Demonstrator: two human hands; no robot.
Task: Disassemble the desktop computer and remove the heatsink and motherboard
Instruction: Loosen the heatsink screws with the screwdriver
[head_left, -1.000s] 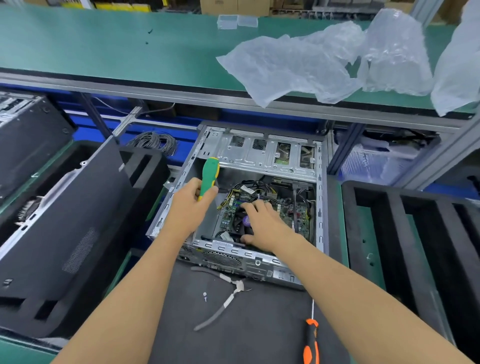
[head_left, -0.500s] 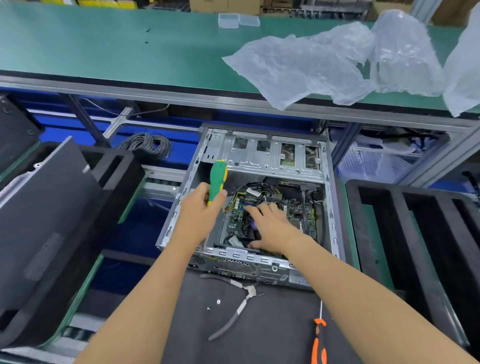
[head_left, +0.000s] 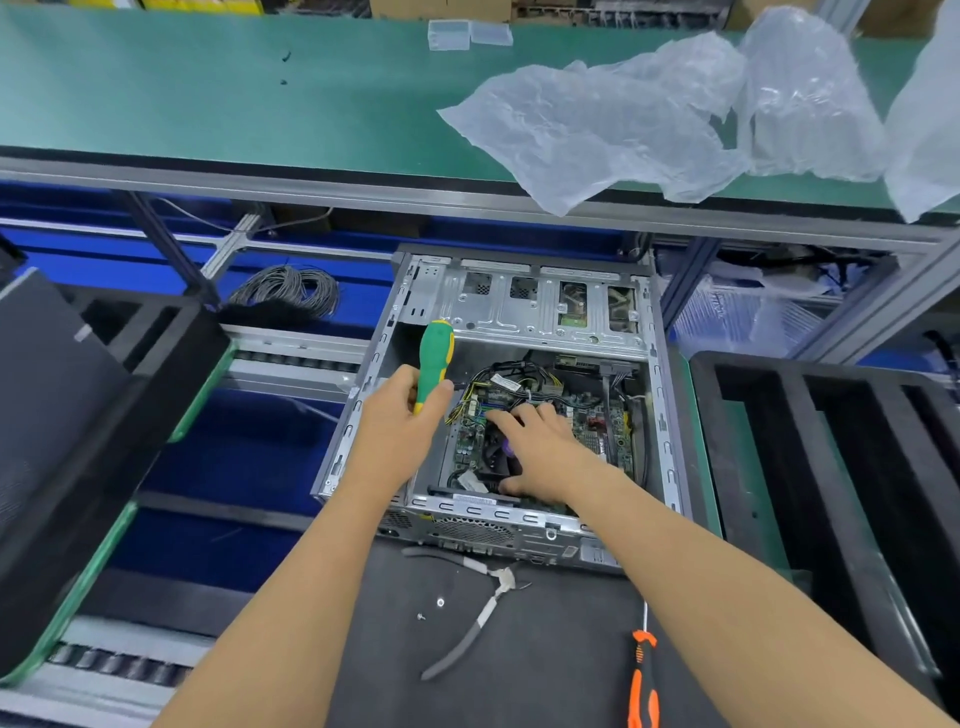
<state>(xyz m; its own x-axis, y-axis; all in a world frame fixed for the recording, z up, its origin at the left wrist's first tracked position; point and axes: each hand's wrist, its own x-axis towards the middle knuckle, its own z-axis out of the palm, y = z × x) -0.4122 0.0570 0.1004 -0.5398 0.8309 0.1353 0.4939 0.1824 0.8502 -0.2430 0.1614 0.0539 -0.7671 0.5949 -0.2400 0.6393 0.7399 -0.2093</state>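
An open silver computer case (head_left: 524, 299) lies on a dark mat, its lid off. Inside it sits the green motherboard (head_left: 597, 421) with bundled cables at its far side. My left hand (head_left: 400, 421) grips a green and yellow screwdriver (head_left: 434, 358) by the handle, above the case's left wall. My right hand (head_left: 540, 452) reaches down into the case, and its fingers curl round the black heatsink and fan (head_left: 496, 460), which has a purple centre. The hand hides most of the heatsink.
On the mat near me lie pliers (head_left: 478, 613), two small screws (head_left: 431, 609) and an orange screwdriver (head_left: 643, 675). Black foam trays (head_left: 831, 467) stand right, a black panel (head_left: 47, 415) left. Clear plastic bags (head_left: 649, 114) lie on the green shelf behind. A cable coil (head_left: 291, 288) sits left of the case.
The view has shifted a little, so the case sits further right. Both hands keep their hold; my right hand stays on the heatsink and my left hand keeps the screwdriver raised.
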